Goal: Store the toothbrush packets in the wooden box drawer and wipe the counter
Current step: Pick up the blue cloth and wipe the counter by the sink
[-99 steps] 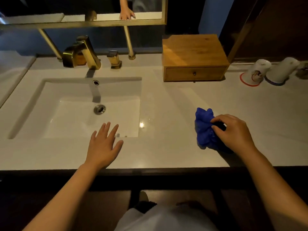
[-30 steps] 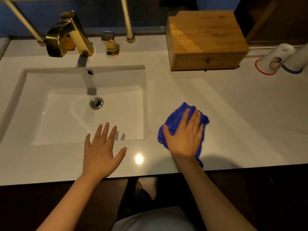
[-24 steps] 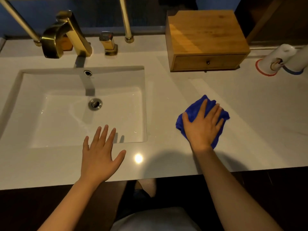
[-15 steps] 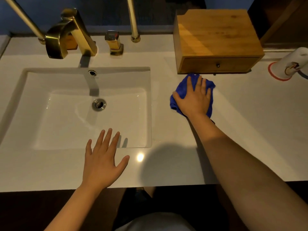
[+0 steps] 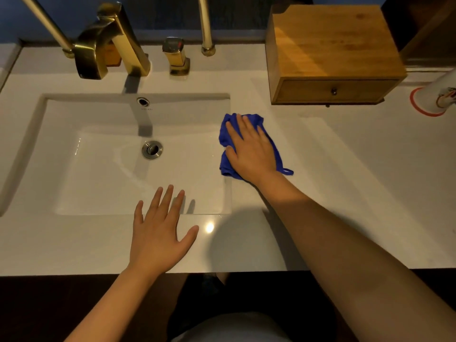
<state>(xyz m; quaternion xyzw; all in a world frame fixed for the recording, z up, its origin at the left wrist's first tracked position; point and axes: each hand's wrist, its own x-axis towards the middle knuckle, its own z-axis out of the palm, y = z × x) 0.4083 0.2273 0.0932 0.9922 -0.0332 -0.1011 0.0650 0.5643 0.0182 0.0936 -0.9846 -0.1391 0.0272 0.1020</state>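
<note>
White counter (image 5: 345,193): one cloth (image 5: 225,134), two hands.

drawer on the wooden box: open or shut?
Shut. The drawer front sits flush within the frame of the wooden box, no gap, knob facing out, neither hand near it.

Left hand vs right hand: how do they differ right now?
The left hand lies bare on the counter at the front rim of the sink, fingers spread; the right hand presses the blue cloth beside the sink's right rim, fingers closer together. The left sits nearer the person, the right reaches farther back. Both are flat, palm down.
</note>
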